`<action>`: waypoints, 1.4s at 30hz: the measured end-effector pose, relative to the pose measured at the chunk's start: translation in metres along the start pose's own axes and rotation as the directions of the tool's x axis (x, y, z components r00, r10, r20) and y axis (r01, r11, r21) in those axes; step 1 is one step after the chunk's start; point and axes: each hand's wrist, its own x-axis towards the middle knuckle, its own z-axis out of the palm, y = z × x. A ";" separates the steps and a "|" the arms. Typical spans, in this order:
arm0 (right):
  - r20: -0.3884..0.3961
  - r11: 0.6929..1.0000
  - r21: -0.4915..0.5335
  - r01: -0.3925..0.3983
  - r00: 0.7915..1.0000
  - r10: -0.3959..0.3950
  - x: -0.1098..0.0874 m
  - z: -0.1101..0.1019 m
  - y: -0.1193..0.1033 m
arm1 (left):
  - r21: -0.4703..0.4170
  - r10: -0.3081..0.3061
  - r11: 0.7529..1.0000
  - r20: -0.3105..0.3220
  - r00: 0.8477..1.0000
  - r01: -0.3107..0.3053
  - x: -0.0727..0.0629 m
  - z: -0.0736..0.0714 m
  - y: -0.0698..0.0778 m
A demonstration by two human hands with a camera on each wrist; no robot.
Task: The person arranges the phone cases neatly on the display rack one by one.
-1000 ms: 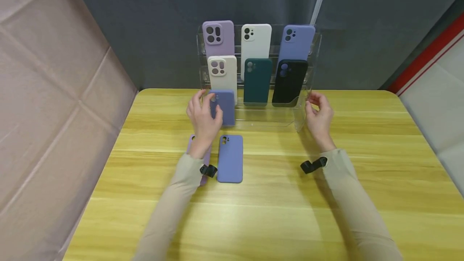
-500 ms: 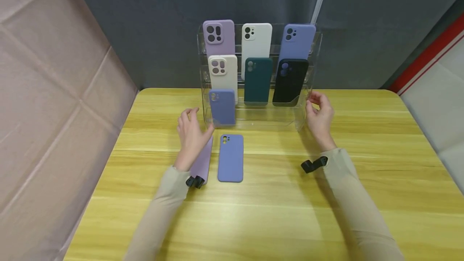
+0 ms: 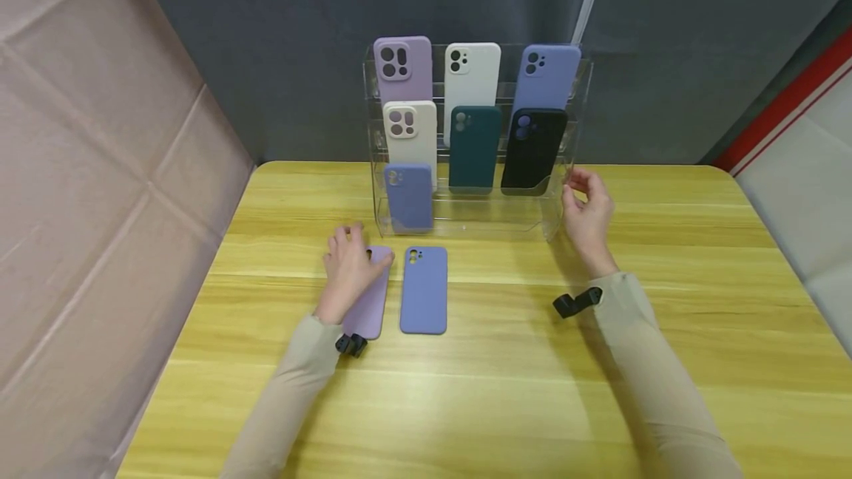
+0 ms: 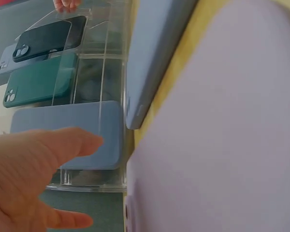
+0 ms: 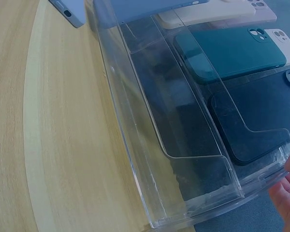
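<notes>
My left hand (image 3: 347, 272) hovers at the left over a lilac phone case (image 3: 370, 309) lying on the table, its thumb and fingers spread apart. In the left wrist view that case looms large on the right, apart from the visible fingers. Just right of it lies a blue phone case (image 3: 424, 291). Behind them a clear stepped display stand (image 3: 482, 229) holds a blue-violet phone case (image 3: 409, 202) at the left of its lowest tier. My right hand (image 3: 589, 219) pinches the stand's right side wall, fingertips partly hidden; the right wrist view shows fingers (image 5: 287, 195) at that edge.
The middle tier carries a white case (image 3: 421, 157), a dark green case (image 3: 474, 157) and a black case (image 3: 535, 157). On the top tier stand lilac (image 3: 416, 87), white (image 3: 479, 83) and blue (image 3: 555, 83) ones. A grey curtain (image 3: 299, 80) hangs behind the table.
My left hand has left the blue-violet case on the lowest tier and moved down and left over the lilac case on the table. The right hand stays at the stand's side.
</notes>
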 end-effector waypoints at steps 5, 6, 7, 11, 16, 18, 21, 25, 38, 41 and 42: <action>-0.005 1.000 -0.001 0.000 1.000 0.000 0.000 0.000 0.000 | 0.028 -0.009 1.000 0.072 0.997 0.007 -0.002 0.005 -0.002; -0.005 1.000 0.001 0.000 1.000 0.000 0.000 0.000 0.000 | 0.032 -0.009 0.999 0.081 0.997 0.006 -0.002 0.006 -0.002; -0.006 1.000 0.003 0.002 1.000 -0.002 0.000 0.000 0.000 | 0.035 -0.010 0.999 0.088 0.996 0.007 -0.003 0.007 -0.003; -0.010 1.000 0.010 0.007 1.000 -0.007 0.000 0.000 0.000 | 0.045 -0.006 0.999 0.104 0.995 0.001 -0.004 0.009 -0.004; -0.017 1.000 0.002 0.011 1.000 -0.011 0.000 0.000 -0.001 | 0.057 -0.006 0.998 0.116 0.993 -0.001 -0.005 0.010 -0.004; -0.017 1.000 0.001 0.010 1.000 -0.010 0.000 0.000 -0.001 | 0.060 -0.007 0.998 0.115 0.993 0.000 -0.004 0.011 -0.004; -0.012 1.000 0.004 0.004 1.000 -0.004 0.000 0.000 -0.001 | 0.054 -0.009 0.999 0.113 0.994 0.003 -0.003 0.012 -0.005; -0.008 1.000 0.013 0.003 1.000 -0.002 0.000 0.000 -0.001 | 0.044 -0.006 0.999 0.112 0.994 0.001 -0.003 0.012 -0.005; -0.006 1.000 0.004 0.003 1.000 -0.003 -0.001 0.000 -0.001 | -0.024 0.027 0.999 0.048 0.998 -0.026 -0.002 0.002 0.002; -0.007 1.000 0.007 -0.001 1.000 0.001 -0.001 0.000 0.000 | -0.046 0.053 0.998 0.030 0.998 -0.051 -0.001 -0.001 0.007; -0.006 1.000 0.010 -0.001 1.000 0.001 -0.001 0.000 -0.001 | -0.051 0.061 0.997 0.024 0.998 -0.060 -0.001 -0.002 0.009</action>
